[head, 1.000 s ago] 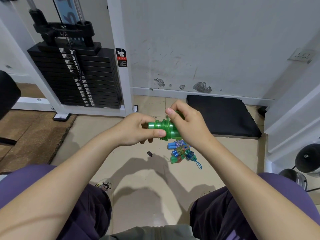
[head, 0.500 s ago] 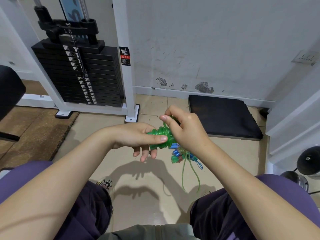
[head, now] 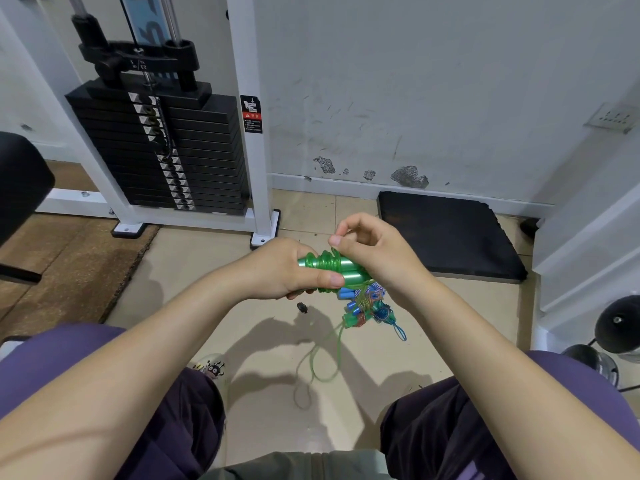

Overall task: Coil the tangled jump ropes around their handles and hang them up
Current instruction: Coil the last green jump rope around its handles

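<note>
A white wall [head: 433,81] fills the back of the view, with a weight machine [head: 162,147] and its black stack of plates standing at the left on a white frame. A black mat [head: 446,233] lies on the tiled floor [head: 207,271] against the wall, near the right hand. The person sits with both knees in dark trousers at the bottom edge. The left hand [head: 280,268] is curled round one end of the green handles [head: 341,270], thumb pressed along their side, holding them level above the floor. The right hand [head: 375,251] pinches the green rope [head: 329,259] between thumb and forefinger just over the coils already wound on the handles. A loose length of that rope trails down to the floor between the knees. Below the hands, a tangled pile of ropes [head: 367,306] with blue and green handles rests on the tiles, and a small black piece [head: 302,307] lies just beside it
</note>
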The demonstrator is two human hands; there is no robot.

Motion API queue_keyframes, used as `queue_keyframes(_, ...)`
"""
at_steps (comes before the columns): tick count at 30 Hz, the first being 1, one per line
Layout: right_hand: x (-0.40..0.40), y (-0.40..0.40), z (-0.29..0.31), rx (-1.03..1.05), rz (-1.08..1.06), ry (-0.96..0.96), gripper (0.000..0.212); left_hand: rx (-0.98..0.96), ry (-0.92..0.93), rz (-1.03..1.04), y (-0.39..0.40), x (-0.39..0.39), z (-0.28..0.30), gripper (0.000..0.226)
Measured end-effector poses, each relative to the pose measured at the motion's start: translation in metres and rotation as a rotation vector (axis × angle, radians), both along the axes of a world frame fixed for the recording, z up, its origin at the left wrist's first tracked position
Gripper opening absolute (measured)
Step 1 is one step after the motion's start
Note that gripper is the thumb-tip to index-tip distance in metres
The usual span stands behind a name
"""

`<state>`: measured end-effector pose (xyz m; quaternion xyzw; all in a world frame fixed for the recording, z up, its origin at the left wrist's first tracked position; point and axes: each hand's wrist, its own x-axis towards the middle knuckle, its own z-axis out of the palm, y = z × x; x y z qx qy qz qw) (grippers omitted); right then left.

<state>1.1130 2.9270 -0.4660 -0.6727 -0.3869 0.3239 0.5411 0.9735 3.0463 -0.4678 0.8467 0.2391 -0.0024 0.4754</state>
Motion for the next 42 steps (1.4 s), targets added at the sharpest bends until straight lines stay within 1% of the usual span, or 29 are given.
queue_keyframes(3,0.000,0.000,0.001,-0.032,0.008,0.027,0.017,-0.006,-0.026,0.028,0.001,0.000,0.001,0.046)
queue_keyframes(5,0.000,0.000,0.004,-0.037,0.019,0.171,0.030,-0.053,-0.080,0.065,0.002,-0.001,0.002,0.042)
queue_keyframes(6,0.001,0.000,0.005,-0.029,0.024,0.254,0.036,-0.094,-0.125,0.094,0.004,-0.001,0.003,0.044)
queue_keyframes(7,0.002,-0.001,0.006,-0.029,0.037,0.297,0.040,-0.139,-0.176,0.132,0.005,-0.001,0.004,0.048)
queue_keyframes(8,0.003,-0.002,0.005,-0.046,0.056,0.289,0.042,-0.181,-0.227,0.186,0.008,-0.001,0.004,0.053)
queue_keyframes(10,0.000,-0.004,0.003,-0.088,0.087,0.185,0.033,-0.222,-0.307,0.328,0.014,0.001,0.006,0.057)
queue_keyframes(12,-0.008,-0.004,0.003,-0.105,0.083,0.070,0.022,-0.217,-0.349,0.458,0.019,0.002,0.007,0.053)
queue_keyframes(15,-0.018,0.000,0.001,-0.097,0.064,-0.103,0.023,-0.238,-0.385,0.546,0.020,0.002,0.006,0.051)
queue_keyframes(17,-0.019,0.002,0.001,-0.097,0.050,-0.172,0.027,-0.276,-0.407,0.565,0.018,0.002,0.007,0.052)
queue_keyframes(22,-0.003,0.002,-0.006,-0.173,-0.005,-0.267,0.034,-0.398,-0.433,0.502,0.019,-0.001,0.008,0.057)
queue_keyframes(26,-0.003,0.003,-0.007,-0.185,0.012,-0.303,0.028,-0.454,-0.442,0.548,0.018,0.000,0.008,0.054)
queue_keyframes(28,-0.007,0.003,-0.005,-0.154,0.026,-0.348,0.021,-0.446,-0.431,0.599,0.021,0.000,0.010,0.053)
queue_keyframes(30,-0.010,0.003,-0.004,-0.133,0.042,-0.346,0.010,-0.427,-0.413,0.639,0.022,0.000,0.009,0.054)
queue_keyframes(31,-0.011,0.003,-0.004,-0.122,0.053,-0.347,0.008,-0.413,-0.403,0.654,0.021,0.000,0.009,0.054)
queue_keyframes(33,-0.014,0.003,-0.003,-0.108,0.068,-0.394,0.011,-0.379,-0.387,0.673,0.020,0.001,0.007,0.051)
queue_keyframes(36,-0.013,0.000,0.002,-0.062,0.061,-0.556,0.012,-0.287,-0.312,0.631,0.018,0.002,0.003,0.047)
queue_keyframes(38,-0.008,-0.003,0.007,-0.017,0.042,-0.613,0.011,-0.190,-0.166,0.495,0.019,0.001,-0.001,0.051)
queue_keyframes(40,0.000,-0.006,0.013,0.006,0.021,-0.603,0.011,-0.164,-0.027,0.309,0.021,-0.002,-0.001,0.053)
queue_keyframes(42,0.007,-0.009,0.018,0.021,0.009,-0.526,0.011,-0.203,0.043,0.145,0.022,-0.004,0.002,0.053)
